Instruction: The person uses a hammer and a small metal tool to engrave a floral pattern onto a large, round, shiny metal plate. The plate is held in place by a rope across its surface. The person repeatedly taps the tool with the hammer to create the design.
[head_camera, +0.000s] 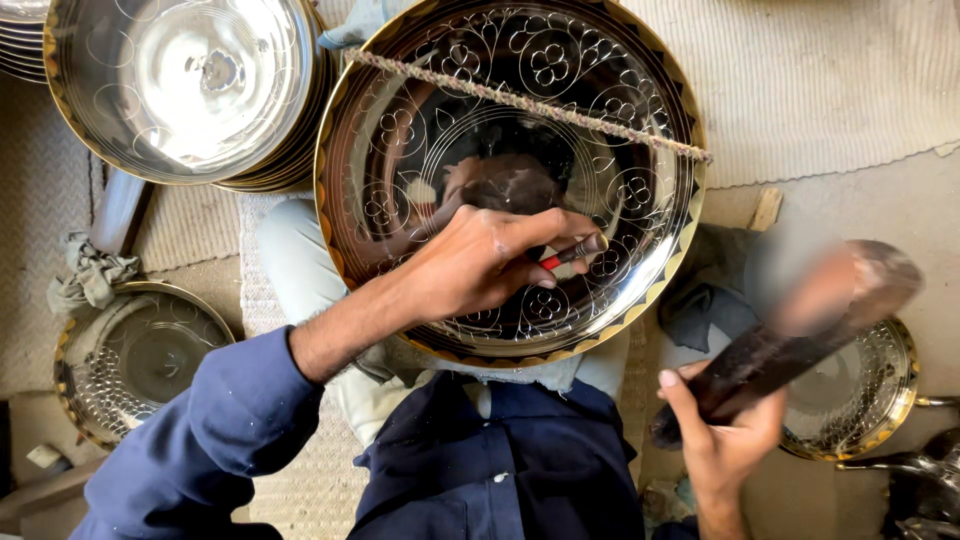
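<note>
A large shiny metal plate (640, 90) with engraved flower patterns and a gold rim rests on my lap. A twisted cord (560, 108) runs across its upper part. My left hand (480, 262) lies on the plate's middle and pinches a small chisel (575, 250) with a red band, its tip on the metal. My right hand (720, 435) grips the handle of a dark hammer (790, 345), raised to the right of the plate and blurred by motion.
A stack of similar plates (180, 90) stands at the upper left. One smaller plate (130, 360) with a rag (90, 275) lies at the left, another (860, 390) at the right under the hammer. Woven mats cover the floor.
</note>
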